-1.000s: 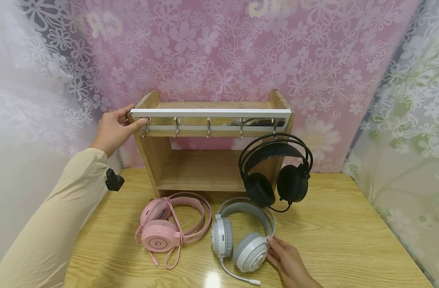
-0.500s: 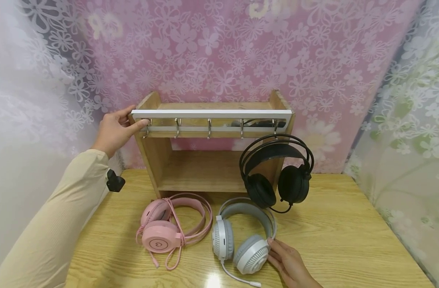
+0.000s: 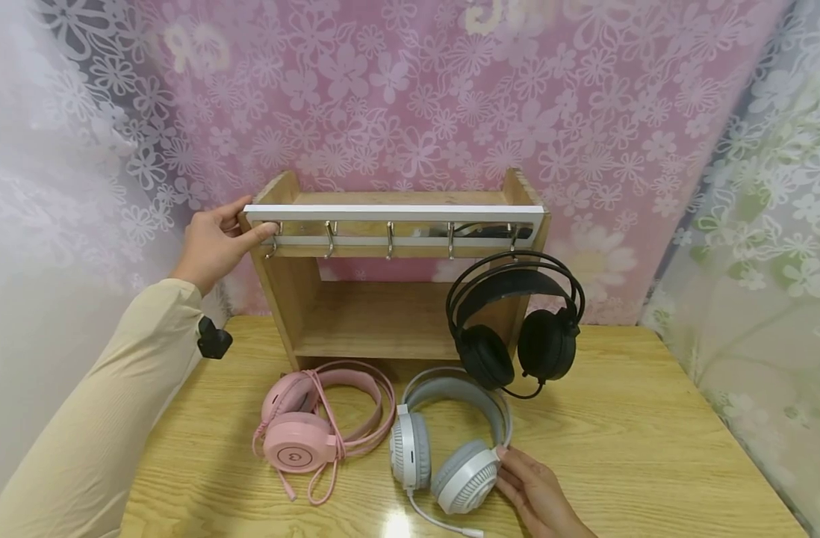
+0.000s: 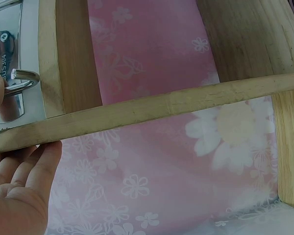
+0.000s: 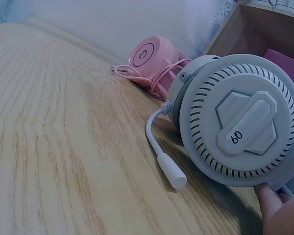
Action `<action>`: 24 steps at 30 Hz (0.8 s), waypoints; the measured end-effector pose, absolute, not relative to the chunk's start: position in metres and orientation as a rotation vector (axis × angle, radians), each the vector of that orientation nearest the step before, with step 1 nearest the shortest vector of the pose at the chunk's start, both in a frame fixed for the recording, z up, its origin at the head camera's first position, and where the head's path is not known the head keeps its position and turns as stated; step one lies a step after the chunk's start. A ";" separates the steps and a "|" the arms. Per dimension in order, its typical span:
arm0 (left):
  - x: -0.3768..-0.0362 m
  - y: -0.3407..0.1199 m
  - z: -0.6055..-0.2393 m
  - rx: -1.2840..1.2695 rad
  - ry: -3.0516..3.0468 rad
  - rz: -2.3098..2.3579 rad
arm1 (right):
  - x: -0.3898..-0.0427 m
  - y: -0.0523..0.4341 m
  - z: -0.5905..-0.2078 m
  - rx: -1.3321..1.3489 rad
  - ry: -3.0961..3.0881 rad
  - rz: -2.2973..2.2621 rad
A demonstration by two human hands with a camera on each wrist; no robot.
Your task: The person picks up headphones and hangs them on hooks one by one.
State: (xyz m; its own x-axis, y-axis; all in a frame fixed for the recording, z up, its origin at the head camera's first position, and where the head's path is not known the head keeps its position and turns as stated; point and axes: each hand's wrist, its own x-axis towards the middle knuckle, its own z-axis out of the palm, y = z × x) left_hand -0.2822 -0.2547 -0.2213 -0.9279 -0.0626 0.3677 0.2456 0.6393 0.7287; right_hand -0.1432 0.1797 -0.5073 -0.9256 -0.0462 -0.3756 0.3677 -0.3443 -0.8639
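Note:
My left hand (image 3: 211, 243) grips the upper left corner of a small wooden shelf (image 3: 383, 317). Its thumb presses the front of a hook rail (image 3: 363, 240), and the fingers lie against the outer side panel, as the left wrist view shows. On the table, a white headset (image 3: 410, 452) with grey cushions and a boom microphone (image 5: 171, 170) lies in front of the shelf. My right hand (image 3: 541, 489) holds it where the headband meets the right ear cup; part of the fingers is hidden behind the cup. From the rail's rightmost hook hangs a black headset (image 3: 547, 347).
A pink headset (image 3: 299, 441) with its cord wound round it lies left of the white one. Several metal hooks (image 3: 390, 240) line the rail. The wood-grain table (image 3: 652, 448) extends to the right, with floral curtains (image 3: 417, 97) behind and at the sides.
The white headset has shifted slightly left and toward me, together with my right hand. My left hand stays on the shelf corner, and the black and pink headsets have not moved.

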 end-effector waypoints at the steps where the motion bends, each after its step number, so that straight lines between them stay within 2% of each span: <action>1: -0.282 -0.255 -0.221 -0.142 -2.503 -1.189 | -0.143 0.179 -0.507 0.419 1.616 -2.351; 24: -0.283 -0.255 -0.222 -0.152 -2.495 -1.201 | -0.142 0.164 -0.499 0.201 1.539 -2.364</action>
